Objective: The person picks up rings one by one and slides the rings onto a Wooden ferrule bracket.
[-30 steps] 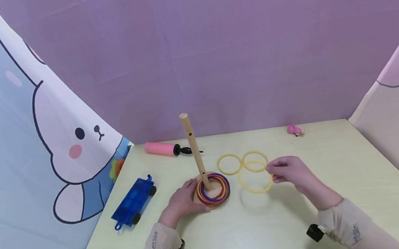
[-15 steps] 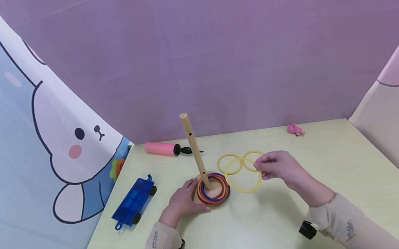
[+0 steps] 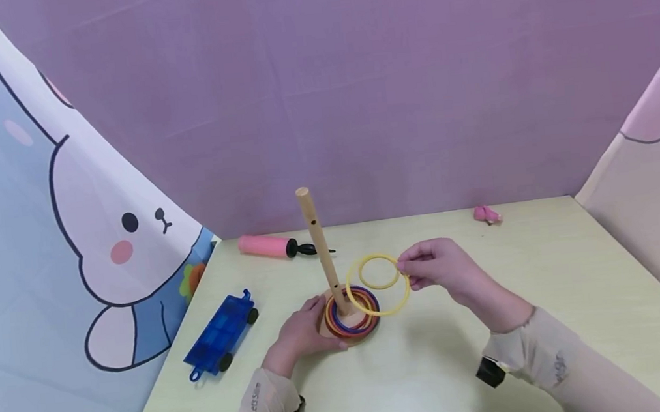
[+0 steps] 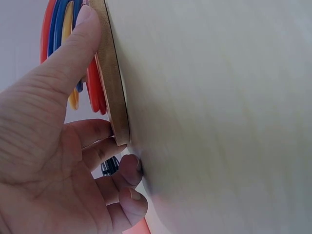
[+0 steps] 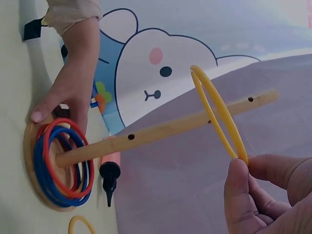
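A wooden peg [image 3: 322, 252] stands on a round wooden base [image 3: 353, 336] with red, blue and yellow rings [image 3: 356, 313] stacked round its foot. My left hand [image 3: 308, 326] grips the base's left edge, with the thumb [image 4: 73, 44] over the rim [image 4: 114, 87] and the fingers curled against it. My right hand [image 3: 403, 267] pinches a yellow ring [image 3: 400, 304] in the air just right of the peg, below its top. In the right wrist view the held ring [image 5: 219, 117] hangs close to the peg [image 5: 165, 129]. A second yellow ring [image 3: 378, 272] lies on the table behind.
A blue toy car [image 3: 220, 333] lies at the left and a pink pump [image 3: 268, 245] at the back. A small pink thing [image 3: 486, 214] sits at the back right. Fabric walls with a bunny print enclose the pale table [image 3: 547, 265] on three sides.
My right hand has carried the yellow ring leftward and upward, from over the table to beside the peg. The left hand has stayed on the base.
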Motion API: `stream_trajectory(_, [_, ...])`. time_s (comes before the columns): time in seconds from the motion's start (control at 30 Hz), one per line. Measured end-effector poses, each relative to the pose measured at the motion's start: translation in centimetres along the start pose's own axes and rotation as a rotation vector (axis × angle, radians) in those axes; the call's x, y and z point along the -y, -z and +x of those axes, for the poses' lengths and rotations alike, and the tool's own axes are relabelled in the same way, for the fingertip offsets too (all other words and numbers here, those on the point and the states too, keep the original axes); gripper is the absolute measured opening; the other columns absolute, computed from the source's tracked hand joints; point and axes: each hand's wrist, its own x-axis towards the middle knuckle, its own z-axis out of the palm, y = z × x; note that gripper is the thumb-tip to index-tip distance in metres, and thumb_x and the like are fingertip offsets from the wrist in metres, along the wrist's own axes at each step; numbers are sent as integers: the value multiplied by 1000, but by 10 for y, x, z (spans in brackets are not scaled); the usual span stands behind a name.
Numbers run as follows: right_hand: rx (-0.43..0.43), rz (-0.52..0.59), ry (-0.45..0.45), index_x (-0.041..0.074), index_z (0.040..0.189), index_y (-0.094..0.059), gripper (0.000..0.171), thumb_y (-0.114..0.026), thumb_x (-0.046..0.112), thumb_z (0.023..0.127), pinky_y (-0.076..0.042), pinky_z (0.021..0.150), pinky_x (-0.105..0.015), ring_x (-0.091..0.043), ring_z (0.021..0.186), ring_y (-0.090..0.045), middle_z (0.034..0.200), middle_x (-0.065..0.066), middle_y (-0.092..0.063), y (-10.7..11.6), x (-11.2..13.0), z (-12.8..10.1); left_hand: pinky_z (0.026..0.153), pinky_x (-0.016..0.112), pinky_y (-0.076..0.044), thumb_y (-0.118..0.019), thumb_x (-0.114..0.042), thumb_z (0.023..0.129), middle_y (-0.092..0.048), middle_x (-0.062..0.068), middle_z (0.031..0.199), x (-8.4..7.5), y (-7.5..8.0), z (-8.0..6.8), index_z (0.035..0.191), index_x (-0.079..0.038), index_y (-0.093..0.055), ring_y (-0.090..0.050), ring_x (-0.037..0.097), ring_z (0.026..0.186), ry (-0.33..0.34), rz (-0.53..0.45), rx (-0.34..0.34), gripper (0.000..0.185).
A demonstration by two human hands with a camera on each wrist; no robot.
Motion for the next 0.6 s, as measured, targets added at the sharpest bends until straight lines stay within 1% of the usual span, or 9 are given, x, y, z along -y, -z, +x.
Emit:
stream_trajectory(0.23, [35, 20, 43, -15, 103, -63, 25, -68, 5, 89, -58, 65, -29, -12, 64, -62, 77, -4, -67, -12, 20, 5, 106, 56, -36, -81, -68, 60, -32, 10, 156, 0, 1, -1, 154, -17, -30, -39, 40, 135, -9, 6, -5, 119])
stream_trajectory(0.5, [21, 55, 90, -10, 102, -64, 20, -68, 4, 90, -58, 66, -29, -13, 63, -63, 77, -5, -65, -24, 52, 8, 104, 55, -38, -81, -67, 62, -34, 12, 154, -1, 1, -3, 154, -14, -30, -42, 40, 132, -38, 26, -16, 118])
stream_trajectory(0.6, [19, 72, 103, -8, 101, -65, 16, -68, 3, 90, -58, 67, -31, -14, 63, -63, 78, -6, -65, -29, 64, 9, 105, 55, -37, -81, -67, 62, -33, 12, 155, -1, 1, -3, 154, -15, -29, -41, 40, 133, -32, 31, -12, 118])
